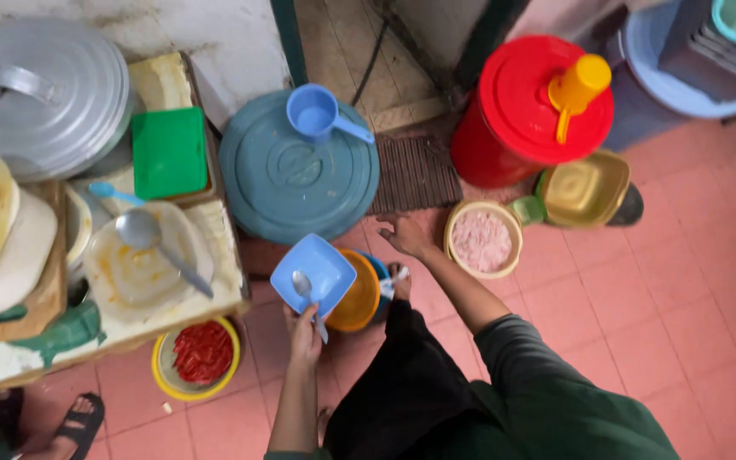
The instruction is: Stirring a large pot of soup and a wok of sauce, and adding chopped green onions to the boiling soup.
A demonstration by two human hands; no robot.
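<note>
The big grey-blue drum lid carries a blue scoop; no labels show on it or the red bucket. The left hand grips a square blue bowl and spoon together, best kept level. The right hand, fingers spread and empty, reaches beside the bowl of pink grains.

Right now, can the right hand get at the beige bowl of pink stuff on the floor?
Probably yes: the right hand, empty and spread open, hovers just beside the beige bowl, and nothing lies between them.
</note>
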